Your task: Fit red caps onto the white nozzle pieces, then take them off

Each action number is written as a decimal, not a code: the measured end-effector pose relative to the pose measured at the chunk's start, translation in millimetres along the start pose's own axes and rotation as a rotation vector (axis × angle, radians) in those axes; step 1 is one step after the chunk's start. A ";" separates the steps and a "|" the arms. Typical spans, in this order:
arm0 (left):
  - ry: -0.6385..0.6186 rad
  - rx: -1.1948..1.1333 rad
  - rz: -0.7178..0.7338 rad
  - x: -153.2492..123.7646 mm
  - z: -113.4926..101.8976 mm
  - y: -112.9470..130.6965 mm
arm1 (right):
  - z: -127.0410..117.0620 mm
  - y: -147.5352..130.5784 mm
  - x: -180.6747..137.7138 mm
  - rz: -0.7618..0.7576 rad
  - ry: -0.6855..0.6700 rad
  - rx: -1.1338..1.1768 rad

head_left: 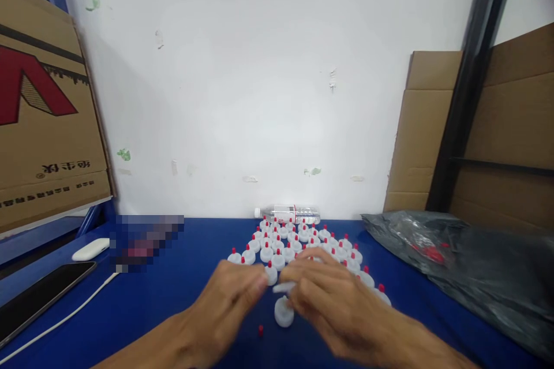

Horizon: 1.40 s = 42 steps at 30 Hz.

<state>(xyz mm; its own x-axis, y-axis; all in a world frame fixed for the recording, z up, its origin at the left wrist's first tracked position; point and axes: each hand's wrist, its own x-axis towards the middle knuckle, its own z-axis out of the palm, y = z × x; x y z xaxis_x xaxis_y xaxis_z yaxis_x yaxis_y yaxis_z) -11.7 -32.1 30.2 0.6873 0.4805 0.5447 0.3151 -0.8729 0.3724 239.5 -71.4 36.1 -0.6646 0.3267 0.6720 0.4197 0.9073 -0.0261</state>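
Note:
My left hand (227, 302) is over the front of the table, its thumb pointing at the small bottles; its other fingers are mostly hidden. My right hand (333, 302), blurred by motion, has bent fingers. A translucent white piece (283, 287) shows at its fingertips, too smeared to name. Between the hands stands a squat white bottle (284, 312) without a red cap. A loose red cap (260, 330) lies just left of it. Behind stand several squat white bottles (277, 262) with red caps, grouped in rows and partly covered by my right hand.
A clear plastic bottle (285, 213) lies against the wall. At right is a grey plastic bag (467, 277) with a clear bag of red caps (428, 251) on it. A phone (41, 297), white case (90, 249) and cable (64, 317) lie left, below a cardboard box (47, 144).

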 end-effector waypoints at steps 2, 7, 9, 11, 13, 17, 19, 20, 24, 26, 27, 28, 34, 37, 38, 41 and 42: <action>0.097 -0.027 -0.150 2.8 -7.2 -5.2 | -4.8 17.1 -2.0 -0.044 0.064 -0.134; -0.128 0.229 -0.130 7.7 -3.6 -8.0 | -5.3 28.9 -2.8 0.155 0.023 -0.193; -0.179 0.306 -0.087 6.5 0.9 -5.1 | -2.5 23.9 -2.1 0.142 -0.064 -0.190; -0.193 0.350 -0.061 5.1 2.4 -2.4 | -0.5 19.9 -2.2 0.140 -0.113 -0.195; -0.217 0.371 -0.064 4.6 1.6 -0.8 | 0.5 19.3 -3.2 0.152 -0.158 -0.195; -0.295 0.435 -0.082 6.1 1.2 -0.4 | 1.5 23.8 -6.3 0.145 -0.237 -0.192; -0.336 0.462 -0.075 6.9 1.9 -0.8 | 1.4 25.5 -7.6 0.146 -0.256 -0.193; -0.354 0.472 -0.068 7.2 2.1 -1.2 | 1.1 25.8 -8.0 0.149 -0.266 -0.194; -0.396 0.495 -0.027 7.2 0.3 -3.8 | -1.4 24.4 -8.1 0.187 -0.294 -0.201; -0.405 0.504 -0.003 6.6 -1.2 -5.8 | -2.1 22.9 -7.7 0.201 -0.303 -0.190; -0.409 0.504 0.012 6.3 -1.9 -6.8 | -2.0 22.1 -7.5 0.203 -0.310 -0.181; -0.413 0.501 0.027 6.0 -2.4 -7.9 | -1.7 21.3 -7.4 0.204 -0.320 -0.173; -0.397 0.456 0.121 4.5 -0.4 -18.7 | -0.7 16.6 -6.4 0.220 -0.361 -0.150; -0.386 0.458 0.144 2.7 2.7 -26.9 | -3.6 16.6 -3.8 0.206 -0.293 -0.196; -0.383 0.461 0.145 2.0 3.7 -28.9 | -4.7 17.2 -2.8 0.203 -0.263 -0.229; -0.394 0.467 0.135 0.2 5.2 -30.0 | -6.5 20.6 -1.0 0.227 -0.225 -0.334; -0.403 0.466 0.124 -0.1 5.2 -28.6 | -6.3 21.9 -1.1 0.242 -0.237 -0.354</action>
<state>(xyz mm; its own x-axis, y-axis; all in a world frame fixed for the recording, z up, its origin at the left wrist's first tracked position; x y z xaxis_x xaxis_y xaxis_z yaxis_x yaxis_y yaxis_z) -17.4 -7.7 15.6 0.9013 0.3826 0.2031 0.4066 -0.9090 -0.0918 253.3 -53.6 39.4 -0.6276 0.6055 0.4894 0.7362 0.6660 0.1201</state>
